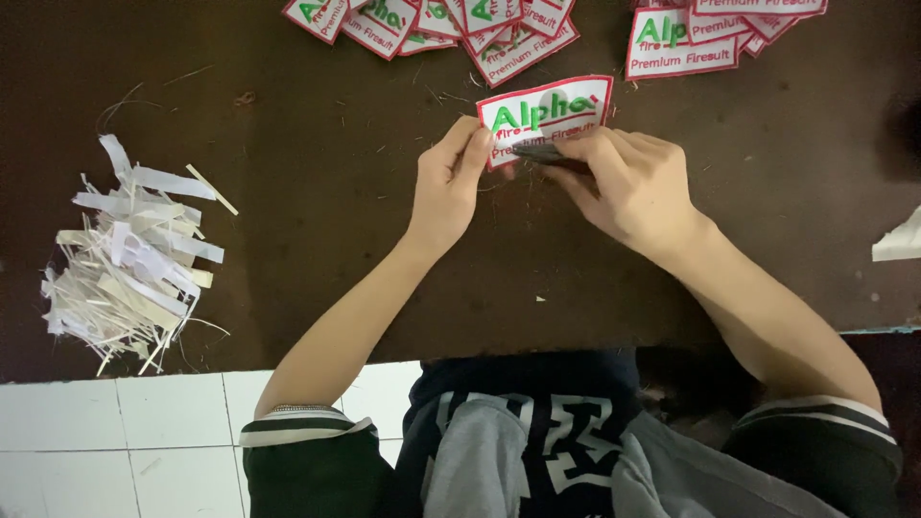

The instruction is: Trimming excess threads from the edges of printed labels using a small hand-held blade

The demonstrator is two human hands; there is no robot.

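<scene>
Left hand (449, 182) pinching the lower left corner of a white embroidered patch (547, 110) with a red border and green lettering, thumb over fingers, apparently to keep the cloth taut and raised off the table. Right hand (628, 182) closed around small dark scissors (542, 152), tips lying against the patch's lower edge, seemingly where the border wants trimming. Hands close together, almost touching beneath the patch; both forearms angled inward from the body, wrists bent slightly down.

Patch near the far middle of the dark brown table (317, 240). Beyond, two loose heaps of similar patches, one far left (432, 24), one far right (700, 34). Well to the left, a pile of white cut strips (129, 259).
</scene>
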